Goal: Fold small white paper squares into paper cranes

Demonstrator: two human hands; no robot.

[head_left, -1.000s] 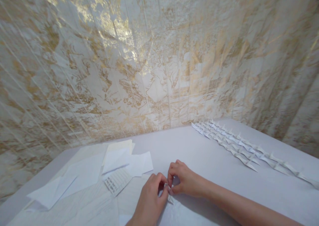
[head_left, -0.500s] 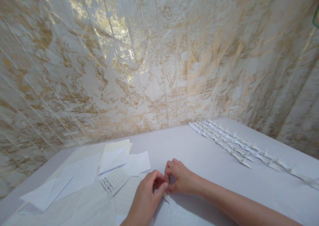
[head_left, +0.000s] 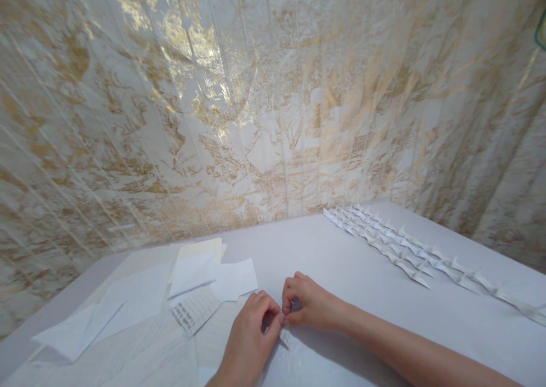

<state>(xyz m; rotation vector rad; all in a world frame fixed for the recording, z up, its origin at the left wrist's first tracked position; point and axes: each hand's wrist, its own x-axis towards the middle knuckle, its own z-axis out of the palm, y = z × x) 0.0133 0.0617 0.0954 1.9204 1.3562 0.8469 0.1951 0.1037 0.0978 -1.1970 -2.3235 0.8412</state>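
Note:
Low in the middle of the view, a small piece of folded white paper shows just below my fingertips. My left hand pinches it from the left, thumb and forefinger together. From the right, my right hand pinches at the same spot, its fingertips touching or nearly touching those of the left. Most of what lies between the fingers is hidden.
Loose white sheets and a small printed, lined paper lie on the left of the pale table. Rows of folded white paper pieces stretch across the right side. A gold-patterned curtain hangs behind.
My left hand's fingers have drawn slightly closer together around the small paper. The right hand has barely moved, and the papers on the table lie as before.

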